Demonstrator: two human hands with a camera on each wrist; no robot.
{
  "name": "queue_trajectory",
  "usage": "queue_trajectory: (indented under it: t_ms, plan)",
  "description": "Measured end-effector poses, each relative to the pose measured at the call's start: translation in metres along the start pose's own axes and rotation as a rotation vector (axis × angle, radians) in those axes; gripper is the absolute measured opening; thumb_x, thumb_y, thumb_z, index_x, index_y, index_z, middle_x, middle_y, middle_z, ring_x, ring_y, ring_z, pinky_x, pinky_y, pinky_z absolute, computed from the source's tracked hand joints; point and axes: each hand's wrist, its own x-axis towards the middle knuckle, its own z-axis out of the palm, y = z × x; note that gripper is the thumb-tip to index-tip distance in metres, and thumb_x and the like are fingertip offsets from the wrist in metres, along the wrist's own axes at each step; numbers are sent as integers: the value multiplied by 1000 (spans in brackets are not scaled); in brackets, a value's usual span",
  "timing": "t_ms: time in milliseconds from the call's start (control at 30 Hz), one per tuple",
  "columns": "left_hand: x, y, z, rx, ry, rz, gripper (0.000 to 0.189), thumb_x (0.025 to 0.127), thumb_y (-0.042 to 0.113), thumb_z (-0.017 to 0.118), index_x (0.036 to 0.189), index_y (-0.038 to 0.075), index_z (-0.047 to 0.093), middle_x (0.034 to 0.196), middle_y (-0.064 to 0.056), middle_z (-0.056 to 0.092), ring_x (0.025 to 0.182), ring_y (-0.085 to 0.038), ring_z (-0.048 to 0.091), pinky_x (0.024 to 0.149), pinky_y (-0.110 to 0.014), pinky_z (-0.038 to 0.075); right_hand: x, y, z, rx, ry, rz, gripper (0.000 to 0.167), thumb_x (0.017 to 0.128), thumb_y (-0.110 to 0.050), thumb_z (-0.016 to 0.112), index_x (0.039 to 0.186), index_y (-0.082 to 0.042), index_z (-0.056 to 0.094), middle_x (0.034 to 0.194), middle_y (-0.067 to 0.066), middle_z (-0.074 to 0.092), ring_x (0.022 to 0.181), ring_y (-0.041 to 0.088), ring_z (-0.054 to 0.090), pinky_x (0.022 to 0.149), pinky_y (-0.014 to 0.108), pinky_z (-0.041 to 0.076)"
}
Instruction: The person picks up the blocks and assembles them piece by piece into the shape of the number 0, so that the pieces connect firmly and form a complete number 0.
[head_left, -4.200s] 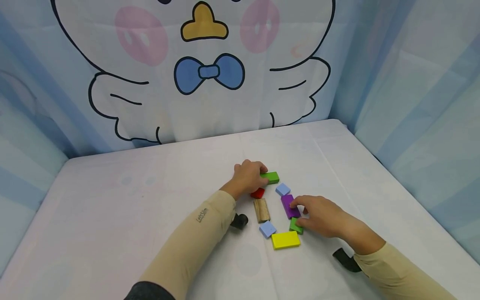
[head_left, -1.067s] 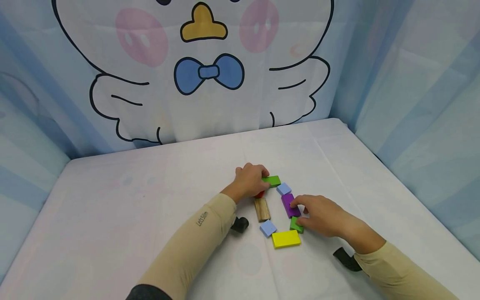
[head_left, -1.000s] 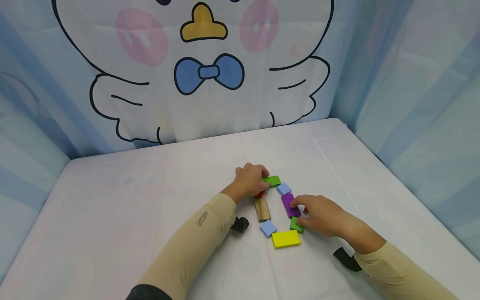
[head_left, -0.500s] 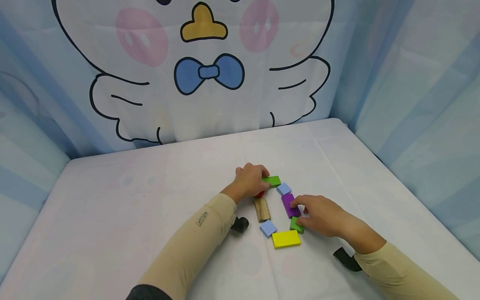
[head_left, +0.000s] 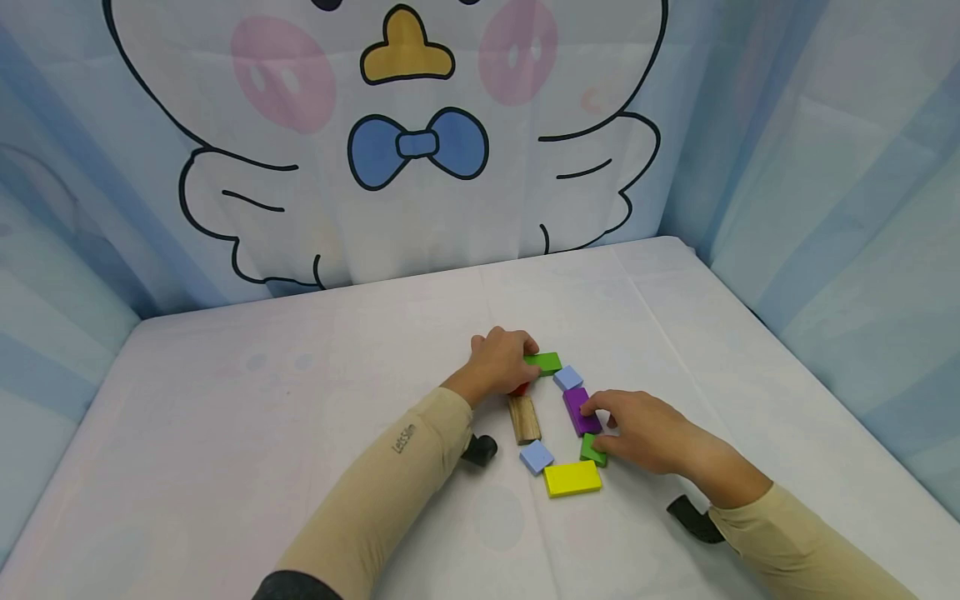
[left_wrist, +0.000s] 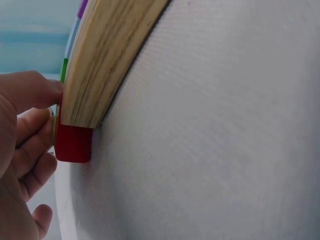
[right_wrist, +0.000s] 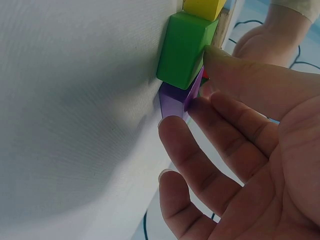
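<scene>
Coloured blocks form a rough ring on the cloth. At the far end, my left hand (head_left: 498, 360) pinches a long green block (head_left: 548, 362) between thumb and fingers. Just beneath this hand lies a red block (left_wrist: 74, 145), mostly covered in the head view and touching a wood-grain block (left_wrist: 107, 60). My right hand (head_left: 648, 433) has its thumb against a small green block (right_wrist: 184, 50) and a finger at the purple block (head_left: 577, 408); its other fingers are loosely bent. A light blue block (head_left: 567, 377) sits between purple and long green.
Closing the ring's near side are a second light blue block (head_left: 536, 457) and a yellow block (head_left: 572, 479). A white cloth (head_left: 262, 433) covers the table. Printed curtains (head_left: 420, 225) rise behind and at both sides. Black wrist devices (head_left: 480, 450) show beneath the sleeves.
Compared with about four seconds ago, the long green block and my left hand are slightly nearer, and the hand hides more of the red block. Over the last second nothing visibly moves.
</scene>
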Motion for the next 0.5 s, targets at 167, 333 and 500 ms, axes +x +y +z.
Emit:
queue_trajectory:
  t_ms: [167,333,500]
  plan:
    - [-1,0,0,-10,-2,-2,33,93,31,68,123,16,69,115,3,68,110,-19,50,94,-43,32,0,0,0,-4,-5,6,34,87,-17,78,119,-10,67,107,3,67,87,19,58,79,41,53]
    - [-1,0,-1,-10,-5,-4,35,93,31,69,124,16,69,116,4,68,112,-19,50,94,-43,32,0,-1,0,-7,-5,7,34,87,-17,78,119,-9,67,108,3,67,87,19,59,80,41,53]
    - [-1,0,0,-4,-3,-2,38,93,33,69,127,17,67,119,5,67,113,-19,49,95,-43,32,0,-1,0,-6,-1,3,34,88,-16,77,119,-9,66,109,4,67,87,19,59,80,41,53]
